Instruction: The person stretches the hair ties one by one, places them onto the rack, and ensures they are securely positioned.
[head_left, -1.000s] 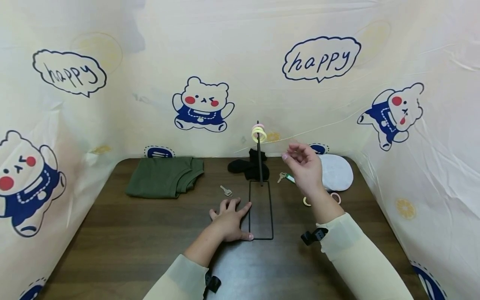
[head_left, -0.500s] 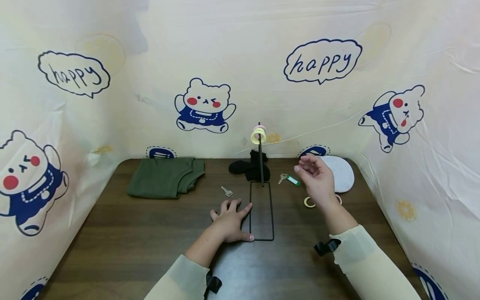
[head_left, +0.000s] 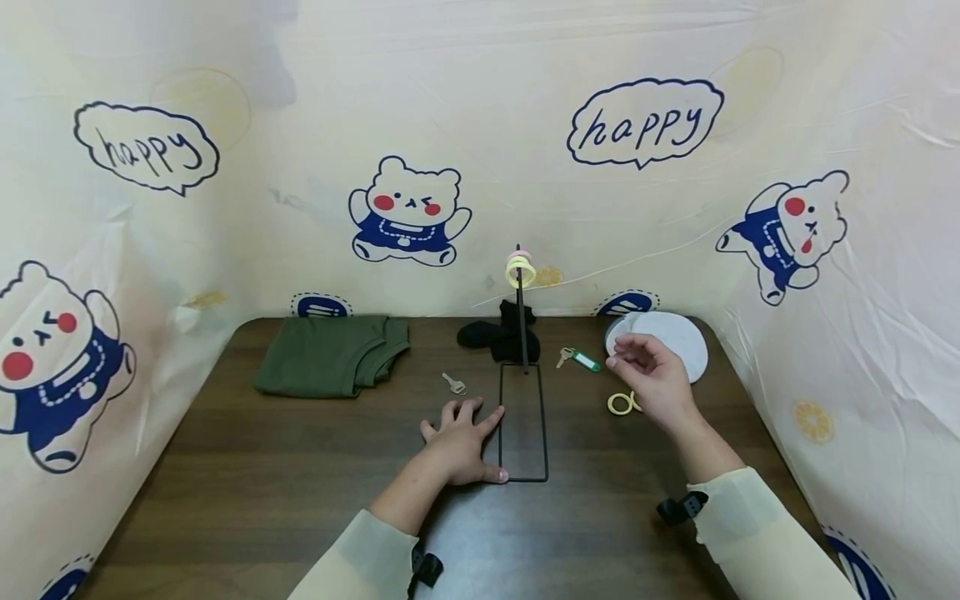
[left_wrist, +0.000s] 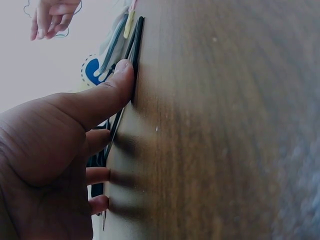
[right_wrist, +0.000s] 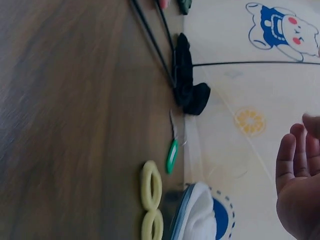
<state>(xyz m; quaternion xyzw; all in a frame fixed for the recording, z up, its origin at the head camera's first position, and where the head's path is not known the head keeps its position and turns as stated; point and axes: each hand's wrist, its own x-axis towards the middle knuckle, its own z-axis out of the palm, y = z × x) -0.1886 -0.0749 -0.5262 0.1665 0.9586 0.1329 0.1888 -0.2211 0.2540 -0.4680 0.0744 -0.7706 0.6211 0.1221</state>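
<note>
My left hand [head_left: 457,446] rests with spread fingers on the table, thumb and forefinger touching the base of a black wire stand [head_left: 546,433]. Pale yellow and pink rings [head_left: 521,272] hang near the top of its upright rod. My right hand [head_left: 654,379] is in the air at the right, fingers loosely bent, with nothing seen in it. Below and beside it lie yellow rings [right_wrist: 151,185], partly hidden by the hand in the head view. Behind it is a white rounded item [head_left: 682,342], which looks like cloth with a bluish edge in the right wrist view.
A key with a green tag [head_left: 585,360] lies left of the right hand. A bare key [head_left: 454,383] is beyond the left hand. Black socks [head_left: 487,333] lie behind the stand, and a folded green garment [head_left: 322,358] at the back left. A printed curtain [head_left: 480,100] surrounds the table.
My right hand has moved away from the stand, right and slightly down, to above the yellow rings. The left hand and the stand have stayed in place.
</note>
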